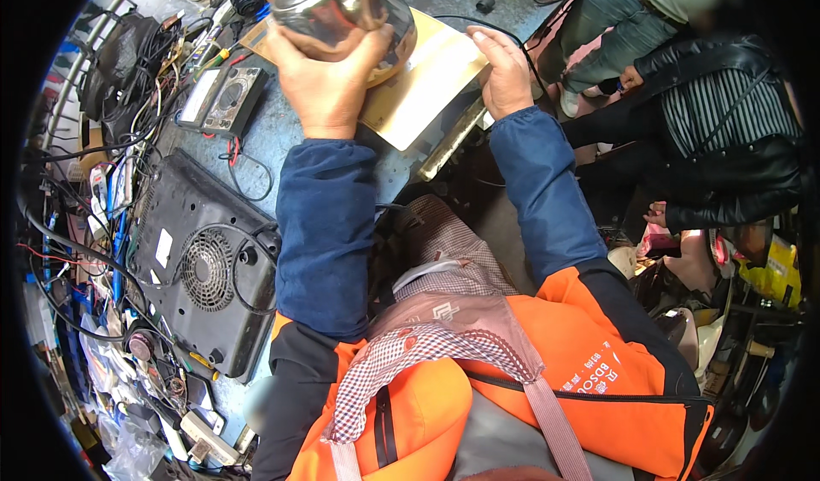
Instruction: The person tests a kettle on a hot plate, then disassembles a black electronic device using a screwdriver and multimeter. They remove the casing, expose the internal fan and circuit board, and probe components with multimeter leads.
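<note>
At the far edge of my reach, my left hand (337,79) is closed around the side of a shiny rounded metal kettle (337,7), whose top is cut off by the picture's edge. The kettle sits over a flat cream-gold panel (418,96), which lies tilted at the edge of the bench. My right hand (506,73) grips that panel at its right edge, fingers curled and partly hidden. Below the panel runs a worn pale strip (453,143) at the bench's edge.
Left on the blue bench (266,118) lie a multimeter (224,101) with red leads and an upturned black induction cooker (209,263). Cables and tools crowd the far left. Two people stand at the right, one in a striped top (713,109), near piled goods (683,327).
</note>
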Demonstrator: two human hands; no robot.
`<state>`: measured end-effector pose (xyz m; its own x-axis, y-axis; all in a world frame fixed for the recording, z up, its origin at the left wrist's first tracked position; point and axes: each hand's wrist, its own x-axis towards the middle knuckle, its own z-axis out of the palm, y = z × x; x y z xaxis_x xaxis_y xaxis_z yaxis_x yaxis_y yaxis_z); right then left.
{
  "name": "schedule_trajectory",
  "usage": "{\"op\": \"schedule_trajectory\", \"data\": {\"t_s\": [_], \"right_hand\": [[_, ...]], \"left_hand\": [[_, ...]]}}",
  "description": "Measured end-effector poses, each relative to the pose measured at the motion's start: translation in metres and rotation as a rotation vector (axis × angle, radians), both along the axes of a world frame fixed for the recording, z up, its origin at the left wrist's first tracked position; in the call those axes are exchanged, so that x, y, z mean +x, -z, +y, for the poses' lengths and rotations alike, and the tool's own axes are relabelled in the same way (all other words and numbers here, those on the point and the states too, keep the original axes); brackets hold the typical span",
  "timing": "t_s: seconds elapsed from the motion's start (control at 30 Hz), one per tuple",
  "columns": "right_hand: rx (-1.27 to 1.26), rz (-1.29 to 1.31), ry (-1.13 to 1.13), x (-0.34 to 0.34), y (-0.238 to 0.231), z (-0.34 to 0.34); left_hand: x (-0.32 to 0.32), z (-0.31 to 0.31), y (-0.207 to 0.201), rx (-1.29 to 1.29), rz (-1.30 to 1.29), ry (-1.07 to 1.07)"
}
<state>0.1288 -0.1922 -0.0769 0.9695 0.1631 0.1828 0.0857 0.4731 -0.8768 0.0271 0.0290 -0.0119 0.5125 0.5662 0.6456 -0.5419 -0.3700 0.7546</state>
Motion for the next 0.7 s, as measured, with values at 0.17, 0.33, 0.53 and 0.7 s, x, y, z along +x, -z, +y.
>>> {"op": "schedule_trajectory", "data": {"t_s": [0.17,0.33,0.53,0.7], "right_hand": [[0.002,0.0,0.004,0.001,0.0,0.0],[-0.004,-0.007,0.006,-0.001,-0.001,0.0],[-0.002,0.005,0.006,-0.001,-0.001,0.0],[0.022,-0.014,-0.003,0.002,0.002,0.0]], "left_hand": [[-0.007,0.013,-0.014,-0.084,-0.133,0.036],[-0.011,0.013,-0.016,-0.051,-0.073,0.031],[-0.007,-0.004,-0.003,0.087,0.112,0.017],[-0.003,-0.009,0.002,0.321,0.179,-0.129]]}}
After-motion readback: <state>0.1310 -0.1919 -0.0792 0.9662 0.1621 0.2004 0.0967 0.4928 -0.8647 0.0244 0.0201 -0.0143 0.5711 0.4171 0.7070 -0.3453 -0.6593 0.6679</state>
